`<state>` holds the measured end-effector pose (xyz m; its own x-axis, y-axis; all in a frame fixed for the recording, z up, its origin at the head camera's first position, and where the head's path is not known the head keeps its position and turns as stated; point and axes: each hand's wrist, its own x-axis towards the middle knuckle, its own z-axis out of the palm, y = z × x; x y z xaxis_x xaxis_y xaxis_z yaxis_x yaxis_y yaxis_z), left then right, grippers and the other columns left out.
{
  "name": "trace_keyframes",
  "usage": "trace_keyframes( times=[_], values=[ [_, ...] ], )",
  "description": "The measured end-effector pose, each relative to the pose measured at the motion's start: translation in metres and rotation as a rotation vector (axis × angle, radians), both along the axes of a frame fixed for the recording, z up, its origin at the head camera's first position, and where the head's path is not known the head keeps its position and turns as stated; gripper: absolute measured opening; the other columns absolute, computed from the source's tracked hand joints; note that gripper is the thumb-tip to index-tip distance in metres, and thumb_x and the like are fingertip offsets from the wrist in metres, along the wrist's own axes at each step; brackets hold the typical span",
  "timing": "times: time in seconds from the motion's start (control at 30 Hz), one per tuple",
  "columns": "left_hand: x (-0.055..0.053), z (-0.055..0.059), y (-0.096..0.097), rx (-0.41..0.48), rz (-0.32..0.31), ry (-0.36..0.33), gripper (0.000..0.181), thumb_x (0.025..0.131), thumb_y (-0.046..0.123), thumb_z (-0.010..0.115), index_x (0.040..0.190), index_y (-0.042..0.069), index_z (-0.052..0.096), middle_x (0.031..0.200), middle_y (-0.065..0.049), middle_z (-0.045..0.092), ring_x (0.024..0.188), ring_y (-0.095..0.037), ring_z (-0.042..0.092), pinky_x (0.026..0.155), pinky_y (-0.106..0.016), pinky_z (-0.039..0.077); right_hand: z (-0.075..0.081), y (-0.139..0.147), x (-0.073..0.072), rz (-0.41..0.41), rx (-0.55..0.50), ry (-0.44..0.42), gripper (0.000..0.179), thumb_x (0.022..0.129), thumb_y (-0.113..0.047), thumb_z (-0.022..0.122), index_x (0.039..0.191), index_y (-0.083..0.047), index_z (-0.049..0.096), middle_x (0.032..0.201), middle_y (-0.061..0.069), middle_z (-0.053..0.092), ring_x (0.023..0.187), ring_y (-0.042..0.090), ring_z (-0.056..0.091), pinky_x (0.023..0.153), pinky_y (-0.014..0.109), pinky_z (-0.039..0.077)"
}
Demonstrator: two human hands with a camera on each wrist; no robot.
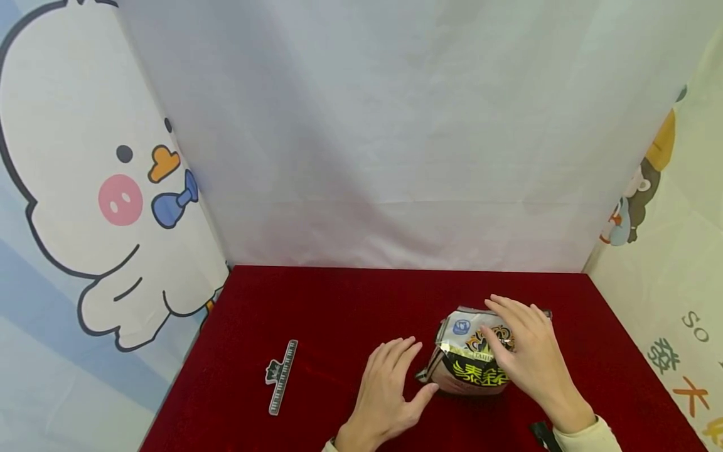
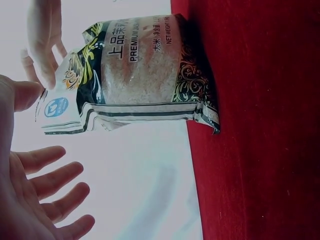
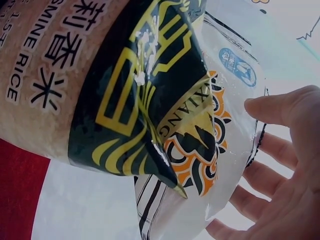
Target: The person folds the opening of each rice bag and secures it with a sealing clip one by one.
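A bag of jasmine rice (image 1: 471,380) stands on the red cloth, its clear lower part showing the grains and its white top (image 3: 240,115) creased and leaning over. At the top edge is my right hand (image 1: 528,351), thumb on one side and loosely extended fingers toward the other. Left of the bag, my left hand (image 1: 386,392) has its fingers spread, thumb toward the bag's lower corner. In the left wrist view, the left thumb (image 2: 27,95) lies close to the bag's white top. A flat clip with ruler-like marks (image 1: 282,378) lies farther left.
Red cloth (image 1: 339,307) covers the table. A pale curtain (image 1: 395,125) hangs behind it, with printed cartoon panels (image 1: 73,188) on the sides. Some black object (image 1: 543,434) shows beside the right sleeve (image 1: 590,437).
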<state>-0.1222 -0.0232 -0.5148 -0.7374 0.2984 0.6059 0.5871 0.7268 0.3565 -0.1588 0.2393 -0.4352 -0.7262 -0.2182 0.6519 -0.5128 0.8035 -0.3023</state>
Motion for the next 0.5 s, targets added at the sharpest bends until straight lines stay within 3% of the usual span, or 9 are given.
trace_keyframes(
  times=[0.5],
  values=[
    [-0.0031, 0.0008, 0.0038, -0.021, 0.019, -0.008, 0.065, 0.088, 0.049, 0.079, 0.141, 0.015, 0.065, 0.145, -0.004, 0.067, 0.134, -0.022, 0.060, 0.112, -0.045, 0.050, -0.0006, 0.0009, 0.0001, 0.004, -0.011, -0.004, 0.048, 0.081, -0.007, 0.086, 0.127, -0.003, 0.073, 0.133, 0.018, 0.073, 0.123, 0.039, 0.065, 0.108, 0.075, 0.039]
  ],
)
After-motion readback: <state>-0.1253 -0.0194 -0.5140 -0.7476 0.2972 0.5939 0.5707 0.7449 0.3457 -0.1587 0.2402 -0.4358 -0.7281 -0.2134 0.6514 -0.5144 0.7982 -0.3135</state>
